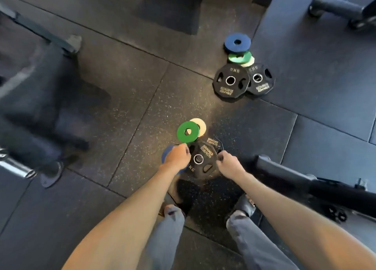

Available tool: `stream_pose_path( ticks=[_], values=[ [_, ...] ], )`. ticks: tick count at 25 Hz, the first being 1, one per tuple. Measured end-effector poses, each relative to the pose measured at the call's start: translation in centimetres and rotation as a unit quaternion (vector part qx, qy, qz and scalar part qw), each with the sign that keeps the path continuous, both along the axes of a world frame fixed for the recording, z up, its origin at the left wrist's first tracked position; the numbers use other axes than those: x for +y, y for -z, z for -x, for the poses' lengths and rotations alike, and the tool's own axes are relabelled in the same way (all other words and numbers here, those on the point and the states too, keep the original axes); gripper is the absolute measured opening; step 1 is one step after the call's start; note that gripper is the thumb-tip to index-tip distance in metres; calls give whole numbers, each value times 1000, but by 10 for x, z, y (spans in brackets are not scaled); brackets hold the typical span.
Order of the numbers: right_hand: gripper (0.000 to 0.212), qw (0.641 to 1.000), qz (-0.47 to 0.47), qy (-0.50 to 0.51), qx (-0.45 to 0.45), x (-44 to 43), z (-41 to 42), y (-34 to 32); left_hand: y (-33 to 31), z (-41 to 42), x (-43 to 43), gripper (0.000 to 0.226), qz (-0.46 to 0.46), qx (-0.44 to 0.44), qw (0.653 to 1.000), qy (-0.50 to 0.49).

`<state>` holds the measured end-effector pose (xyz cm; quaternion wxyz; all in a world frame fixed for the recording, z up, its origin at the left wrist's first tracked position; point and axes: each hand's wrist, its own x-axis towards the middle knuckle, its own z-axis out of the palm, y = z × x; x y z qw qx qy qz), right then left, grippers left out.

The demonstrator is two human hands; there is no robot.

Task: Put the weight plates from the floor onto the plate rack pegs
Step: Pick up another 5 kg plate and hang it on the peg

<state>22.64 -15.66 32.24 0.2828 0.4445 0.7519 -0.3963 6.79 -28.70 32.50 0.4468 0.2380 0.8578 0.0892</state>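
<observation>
On the rubber gym floor [126, 99], just ahead of the person's shoes, both hands reach down to a black plate [201, 160] stacked on a second black one. The left hand [176, 158] curls over its left edge, partly covering a blue plate [167, 153]; the right hand [227, 164] closes its fingers on the right edge. A green plate [188, 132] overlaps a cream one [200, 125] just beyond. Farther off lie two more black plates [231, 82], with green, cream and blue plates [237, 43] touching behind.
</observation>
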Motion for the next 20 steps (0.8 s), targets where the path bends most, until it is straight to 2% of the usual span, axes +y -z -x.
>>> stream_pose_path(
  ticks=[5, 9, 12, 16, 20],
  values=[
    [39, 996, 34, 71, -53, -4, -32, 158, 163, 3, 10, 21, 37, 17, 997, 67],
    [54, 985, 60, 142, -77, -8, -51, 273, 275, 5, 22, 40, 46, 96, 985, 136],
    [67, 976, 69, 192, -72, -10, -55, 340, 342, 1, 29, 45, 62, 138, 971, 183],
    [52, 963, 88, 245, -65, -19, -54, 397, 403, -8, 45, 50, 104, 140, 975, 137],
    [36, 950, 77, 301, -34, -28, -50, 415, 425, -27, 45, 65, 104, 203, 970, 84]
  ],
)
